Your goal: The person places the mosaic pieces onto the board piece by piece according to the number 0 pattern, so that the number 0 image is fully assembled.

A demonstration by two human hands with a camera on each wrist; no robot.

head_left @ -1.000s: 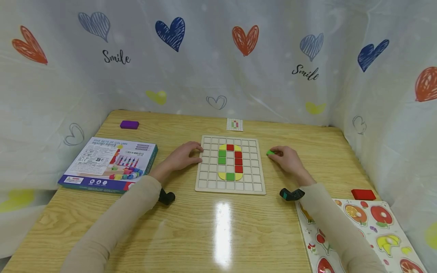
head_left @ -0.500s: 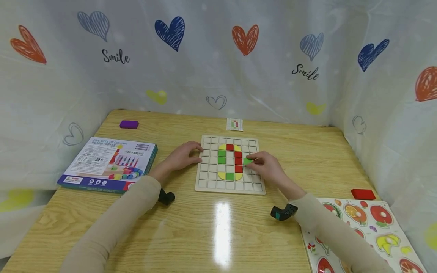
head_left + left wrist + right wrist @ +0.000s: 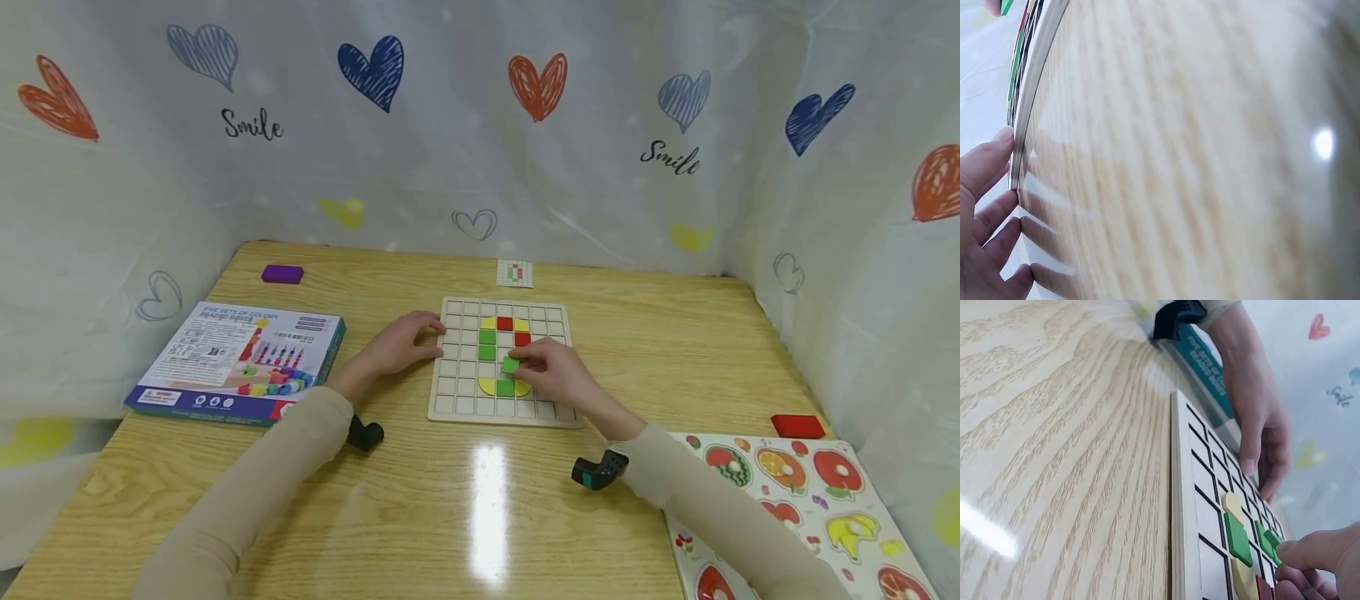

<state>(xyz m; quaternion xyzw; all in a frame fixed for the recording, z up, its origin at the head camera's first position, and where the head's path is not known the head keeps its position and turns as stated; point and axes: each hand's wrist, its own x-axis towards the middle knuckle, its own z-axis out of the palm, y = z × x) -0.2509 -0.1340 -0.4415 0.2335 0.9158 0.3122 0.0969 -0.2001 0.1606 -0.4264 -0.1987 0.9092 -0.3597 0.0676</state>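
A wooden grid board (image 3: 457,400) lies in the middle of the table, with red, green and yellow tiles set in an oval ring. My right hand (image 3: 551,372) pinches a small green tile (image 3: 511,364) and holds it over the ring's centre, just above the bottom green tile. In the right wrist view the same green tile (image 3: 1272,540) sits at my fingertips (image 3: 1300,550) over the board (image 3: 1184,487). My left hand (image 3: 397,343) rests on the board's left edge with fingers laid flat; the left wrist view shows these fingers (image 3: 988,162) against the board's rim (image 3: 1029,112).
A toy box (image 3: 236,360) lies left of the board, a purple block (image 3: 282,273) at the far left. A small pattern card (image 3: 515,272) lies behind the board. A red block (image 3: 798,426) and a fruit puzzle board (image 3: 810,508) are at the right. Heart-printed curtains surround the table.
My right hand picked the green tile up from the table right of the board and carried it leftward to the ring's middle. The left hand stayed put.
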